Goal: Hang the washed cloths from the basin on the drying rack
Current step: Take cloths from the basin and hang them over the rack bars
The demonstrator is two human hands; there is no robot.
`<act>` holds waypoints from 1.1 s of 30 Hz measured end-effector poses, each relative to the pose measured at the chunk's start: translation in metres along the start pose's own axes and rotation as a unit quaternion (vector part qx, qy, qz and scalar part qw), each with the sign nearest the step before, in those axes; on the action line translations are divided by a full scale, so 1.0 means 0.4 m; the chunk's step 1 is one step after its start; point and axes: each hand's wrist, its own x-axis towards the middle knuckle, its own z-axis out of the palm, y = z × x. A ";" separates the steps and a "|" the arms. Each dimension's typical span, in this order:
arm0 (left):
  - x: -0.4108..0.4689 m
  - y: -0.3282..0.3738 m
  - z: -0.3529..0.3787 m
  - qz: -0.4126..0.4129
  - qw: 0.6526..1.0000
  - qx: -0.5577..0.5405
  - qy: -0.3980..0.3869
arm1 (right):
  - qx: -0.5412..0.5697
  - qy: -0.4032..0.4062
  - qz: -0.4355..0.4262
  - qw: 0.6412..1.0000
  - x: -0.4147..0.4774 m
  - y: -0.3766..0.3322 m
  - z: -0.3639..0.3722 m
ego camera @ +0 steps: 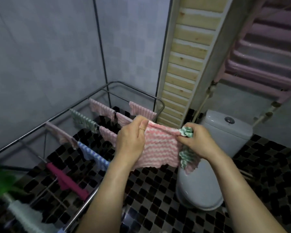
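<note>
Pink cloth (160, 145) is stretched in the air just off the drying rack (84, 206)'s right edge, not yet on a rung. Your left hand (133, 137) pinches its top left corner. Your right hand (196, 142) pinches the other corner and also clutches a bunched green cloth (186, 157). Main risk: loosen the right hand to drape and the green one likely drops onto the floor (158, 190) or toilet (225, 130). Rungs look crowded, so you could drag a hung blue cloth (94, 155) off

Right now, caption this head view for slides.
Left hand and right hand stretch a pink cloth beside the drying rack; right also grips a green cloth.
</note>
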 end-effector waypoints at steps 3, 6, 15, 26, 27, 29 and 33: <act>0.050 -0.021 0.004 0.011 0.999 -0.017 0.030 | -0.013 0.031 -0.028 0.999 0.085 -0.007 0.010; 0.119 -0.031 0.025 -0.035 0.996 -0.047 0.064 | -0.015 0.035 -0.075 0.996 0.184 -0.018 0.008; 0.332 -0.105 0.109 -0.222 0.912 -0.280 0.201 | 0.138 -0.134 -0.104 0.976 0.501 -0.051 -0.048; 0.491 -0.264 0.079 -0.284 0.904 -0.298 0.114 | 0.147 -0.270 -0.066 0.949 0.848 -0.128 0.065; 0.510 -0.287 0.075 -0.289 0.917 -0.252 0.108 | 0.131 -0.276 -0.060 0.950 0.879 -0.137 0.080; 0.548 -0.325 0.069 -0.295 0.926 -0.206 0.112 | 0.104 -0.283 -0.040 0.953 0.937 -0.158 0.104; 0.601 -0.370 0.060 -0.284 0.933 -0.189 0.113 | 0.103 -0.269 -0.016 0.958 1.020 -0.200 0.134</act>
